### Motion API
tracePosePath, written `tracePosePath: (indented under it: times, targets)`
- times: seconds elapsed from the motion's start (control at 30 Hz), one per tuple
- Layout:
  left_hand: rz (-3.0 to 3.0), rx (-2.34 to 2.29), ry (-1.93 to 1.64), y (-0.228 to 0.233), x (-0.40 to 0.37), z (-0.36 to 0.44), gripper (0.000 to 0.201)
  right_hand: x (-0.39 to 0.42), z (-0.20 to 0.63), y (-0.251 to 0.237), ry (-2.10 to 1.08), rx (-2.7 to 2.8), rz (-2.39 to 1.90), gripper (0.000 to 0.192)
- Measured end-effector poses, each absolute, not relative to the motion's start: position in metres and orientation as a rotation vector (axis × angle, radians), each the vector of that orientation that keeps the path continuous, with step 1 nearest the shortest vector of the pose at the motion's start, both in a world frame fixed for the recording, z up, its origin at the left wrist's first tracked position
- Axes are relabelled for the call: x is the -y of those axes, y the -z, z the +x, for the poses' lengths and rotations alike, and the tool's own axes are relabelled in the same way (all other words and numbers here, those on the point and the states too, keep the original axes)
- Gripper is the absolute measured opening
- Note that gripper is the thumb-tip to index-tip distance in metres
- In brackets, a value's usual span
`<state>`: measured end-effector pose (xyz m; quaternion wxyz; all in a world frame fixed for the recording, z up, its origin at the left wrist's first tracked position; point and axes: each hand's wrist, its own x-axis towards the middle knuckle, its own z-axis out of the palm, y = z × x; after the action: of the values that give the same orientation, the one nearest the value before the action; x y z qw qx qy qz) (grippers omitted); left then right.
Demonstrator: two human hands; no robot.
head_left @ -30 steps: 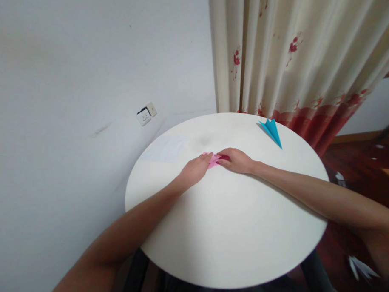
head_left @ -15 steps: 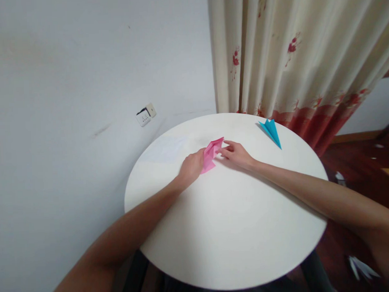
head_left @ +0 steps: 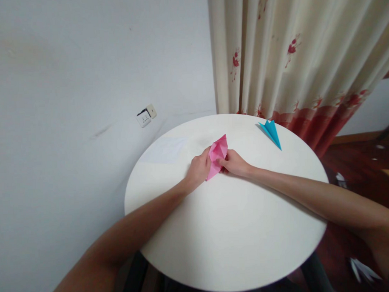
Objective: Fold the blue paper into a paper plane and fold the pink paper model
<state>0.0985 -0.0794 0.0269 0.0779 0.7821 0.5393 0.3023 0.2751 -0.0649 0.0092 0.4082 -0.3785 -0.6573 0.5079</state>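
A folded piece of pink paper (head_left: 218,151) is held between my two hands over the far half of the round white table (head_left: 235,229). My left hand (head_left: 199,168) is closed on its left edge. From the right, my right hand (head_left: 236,163) grips the opposite edge, with the thumb on the near face of the paper. Creases show, and the paper bulges open in the middle, with one point upward and another toward me. The fingers behind the paper are partly hidden.
A blue folded paper plane (head_left: 272,134) lies at the table's far right. On the far left is a pale, see-through-looking sheet (head_left: 165,150). The wall carries a socket (head_left: 144,118), and a flowered curtain (head_left: 294,66) hangs behind the table. White shoes (head_left: 363,271) are on the floor at right.
My right hand has closed on the pink paper, where its fingers were apart before. Both the paper and my left hand have shifted slightly right, and the paper now faces me more openly.
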Motion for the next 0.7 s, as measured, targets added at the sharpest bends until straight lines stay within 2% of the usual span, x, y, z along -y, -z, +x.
tracePosePath:
  times: [0.17,0.4,0.57,0.7]
  targets:
    - [2.258,-1.59,-0.984,-0.027,0.079,0.097,0.044,0.059,0.275,0.0,-1.251,1.575,-0.931,0.002]
    - [2.02,-1.428,-1.231,-0.025,0.065,0.087,0.035,0.058,0.276,-0.009,-1.247,1.514,-0.76,0.024]
    - [1.624,-1.165,-1.326,-0.021,0.053,0.078,0.045,0.057,0.28,-0.021,-1.211,1.457,-0.74,0.035]
    - [1.394,-0.983,-1.226,-0.02,0.053,0.073,0.051,0.051,0.287,-0.017,-1.33,1.363,-0.664,0.034]
